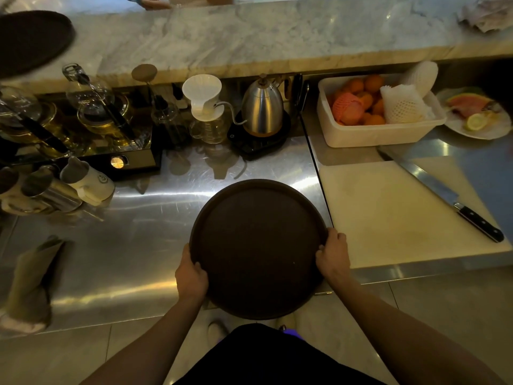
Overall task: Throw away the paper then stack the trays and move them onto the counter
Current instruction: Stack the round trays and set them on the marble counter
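Brown and round, the tray (256,245) was held level over the near edge of the steel bench (144,234), part of it overhanging the floor. The left hand (191,276) was clamped on its left rim, thumb on top; the right hand (333,254) was closed on the right rim in the same way, so each grip pinched the rim from opposite sides. The tray looked stiff, light and shallow, with a matt surface unlikely to slip; the raised rim was judged the proper place to hold it, two hands opposite for balance. Whether one tray or a stack was in hand could not be told, since only the top face showed. A second dark tray (30,40) lay on the marble counter (249,34) at far left, cut off by the frame edge. Crumpled paper (485,12) appeared at the counter's far right, blurred and partly cropped. No bin was in view. Dim light obscured the tray's underside and the fingers beneath it.
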A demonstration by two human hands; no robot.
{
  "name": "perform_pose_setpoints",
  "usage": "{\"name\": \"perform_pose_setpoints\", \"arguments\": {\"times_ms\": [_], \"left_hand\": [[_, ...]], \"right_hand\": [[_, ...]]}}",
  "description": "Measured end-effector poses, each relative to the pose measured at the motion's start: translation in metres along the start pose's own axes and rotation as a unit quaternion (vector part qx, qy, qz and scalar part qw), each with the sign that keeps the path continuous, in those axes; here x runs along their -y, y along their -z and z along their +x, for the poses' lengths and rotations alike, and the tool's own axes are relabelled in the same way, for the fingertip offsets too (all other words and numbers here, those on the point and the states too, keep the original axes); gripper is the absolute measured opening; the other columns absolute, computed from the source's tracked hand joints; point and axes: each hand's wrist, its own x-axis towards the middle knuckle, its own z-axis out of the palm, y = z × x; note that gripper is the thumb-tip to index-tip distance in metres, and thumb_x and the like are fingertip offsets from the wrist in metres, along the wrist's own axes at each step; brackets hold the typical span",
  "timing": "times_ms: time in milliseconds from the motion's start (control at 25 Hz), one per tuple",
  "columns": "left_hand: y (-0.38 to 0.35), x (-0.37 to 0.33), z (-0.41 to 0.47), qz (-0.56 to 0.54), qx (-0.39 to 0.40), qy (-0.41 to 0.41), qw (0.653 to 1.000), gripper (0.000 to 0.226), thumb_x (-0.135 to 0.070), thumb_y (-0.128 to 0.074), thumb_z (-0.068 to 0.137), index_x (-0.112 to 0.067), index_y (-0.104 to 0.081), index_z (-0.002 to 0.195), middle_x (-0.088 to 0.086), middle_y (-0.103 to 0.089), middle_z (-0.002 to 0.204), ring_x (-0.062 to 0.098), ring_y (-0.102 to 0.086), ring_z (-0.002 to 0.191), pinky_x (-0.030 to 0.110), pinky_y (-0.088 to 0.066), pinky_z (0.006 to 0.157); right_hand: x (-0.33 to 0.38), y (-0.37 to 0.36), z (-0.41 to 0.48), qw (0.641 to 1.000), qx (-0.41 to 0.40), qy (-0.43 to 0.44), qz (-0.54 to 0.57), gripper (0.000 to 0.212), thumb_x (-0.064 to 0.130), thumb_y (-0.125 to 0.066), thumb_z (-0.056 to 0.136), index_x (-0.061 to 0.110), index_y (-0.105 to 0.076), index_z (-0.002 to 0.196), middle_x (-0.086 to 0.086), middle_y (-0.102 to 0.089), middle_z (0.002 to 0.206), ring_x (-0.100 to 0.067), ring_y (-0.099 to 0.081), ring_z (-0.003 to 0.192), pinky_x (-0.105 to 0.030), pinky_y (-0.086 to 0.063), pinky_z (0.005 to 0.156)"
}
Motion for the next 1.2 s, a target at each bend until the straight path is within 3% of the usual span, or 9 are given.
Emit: {"name": "perform_pose_setpoints", "arguments": {"times_ms": [160,320,440,560,680,880,960,1080,1200], "left_hand": [[0.006,-0.003,0.009,0.004,0.005,-0.006,1.0,0.047,0.008,-0.047,0.09,-0.006,-0.049,0.135,0.019,-0.062,0.124,0.038,-0.059,0.114,0.048,-0.046,0.098],[0.008,-0.006,0.018,0.017,0.032,0.009,0.999,0.048,0.006,-0.048,0.091,-0.004,-0.044,0.137,0.022,-0.059,0.126,0.04,-0.058,0.114,0.05,-0.048,0.098],[0.007,-0.004,0.023,0.035,0.065,0.053,0.996,0.04,-0.011,-0.05,0.098,0.002,-0.04,0.135,0.026,-0.058,0.126,0.043,-0.057,0.114,0.049,-0.048,0.094],[0.007,0.004,0.02,0.081,0.109,0.081,0.987,0.037,-0.023,-0.048,0.1,0.005,-0.042,0.124,0.028,-0.059,0.118,0.044,-0.059,0.105,0.043,-0.048,0.079],[0.005,0.008,0.023,0.087,0.126,0.103,0.983,0.041,-0.03,-0.042,0.102,0.006,-0.045,0.121,0.028,-0.058,0.118,0.043,-0.059,0.105,0.046,-0.051,0.084],[0.008,0.011,0.03,0.012,0.147,0.136,0.98,0.063,-0.057,-0.038,0.097,-0.004,-0.049,0.131,0.02,-0.059,0.124,0.04,-0.057,0.112,0.047,-0.05,0.092],[0.009,0.015,0.025,-0.035,0.148,0.149,0.977,0.066,-0.061,-0.043,0.093,-0.009,-0.052,0.132,0.015,-0.061,0.124,0.037,-0.058,0.112,0.046,-0.051,0.089],[0.007,0.017,0.016,-0.11,0.122,0.206,0.965,0.059,-0.056,-0.048,0.092,-0.008,-0.057,0.125,0.015,-0.063,0.122,0.03,-0.059,0.102,0.042,-0.051,0.084],[0.007,0.015,0.005,-0.209,0.102,0.254,0.939,0.053,-0.048,-0.047,0.096,-0.01,-0.054,0.132,0.008,-0.063,0.12,0.028,-0.058,0.107,0.041,-0.048,0.086]], "right_hand": [[0.001,0.0,0.004,1.0,0.003,0.008,-0.009,0.04,0.003,-0.053,0.084,0.008,-0.046,0.123,-0.015,-0.049,0.12,-0.029,-0.053,0.102,-0.036,-0.044,0.082],[0.005,0.002,0.012,0.999,0.022,-0.006,0.038,0.038,-0.001,-0.05,0.082,0.001,-0.048,0.12,-0.02,-0.055,0.112,-0.035,-0.056,0.099,-0.039,-0.046,0.081],[0.003,0.005,0.018,0.997,0.057,-0.032,0.032,0.027,0.013,-0.049,0.093,-0.001,-0.05,0.116,-0.022,-0.058,0.109,-0.039,-0.058,0.101,-0.041,-0.047,0.082],[-0.002,0.005,0.018,0.996,0.076,-0.043,0.011,0.03,0.025,-0.048,0.097,-0.001,-0.05,0.112,-0.021,-0.059,0.104,-0.038,-0.058,0.098,-0.036,-0.043,0.075],[-0.005,0.004,0.017,0.994,0.085,-0.061,0.01,0.032,0.03,-0.046,0.098,-0.001,-0.051,0.107,-0.014,-0.055,0.094,-0.034,-0.057,0.09,-0.032,-0.037,0.07],[-0.011,0.003,0.015,0.992,0.086,-0.085,0.044,0.025,0.035,-0.046,0.097,0.009,-0.049,0.097,-0.008,-0.054,0.089,-0.026,-0.054,0.082,-0.033,-0.039,0.069],[-0.013,0.003,0.012,0.982,0.072,-0.12,0.124,0.024,0.037,-0.047,0.096,0.013,-0.048,0.098,-0.007,-0.055,0.092,-0.024,-0.055,0.084,-0.035,-0.043,0.07],[-0.009,0.01,0.011,0.958,0.058,-0.156,0.235,0.027,0.038,-0.048,0.095,0.012,-0.047,0.102,-0.007,-0.054,0.094,-0.023,-0.054,0.086,-0.037,-0.045,0.069],[-0.002,0.017,0.007,0.943,0.039,-0.145,0.296,0.025,0.033,-0.051,0.094,0.011,-0.045,0.104,-0.007,-0.054,0.095,-0.022,-0.056,0.087,-0.036,-0.047,0.068]]}}
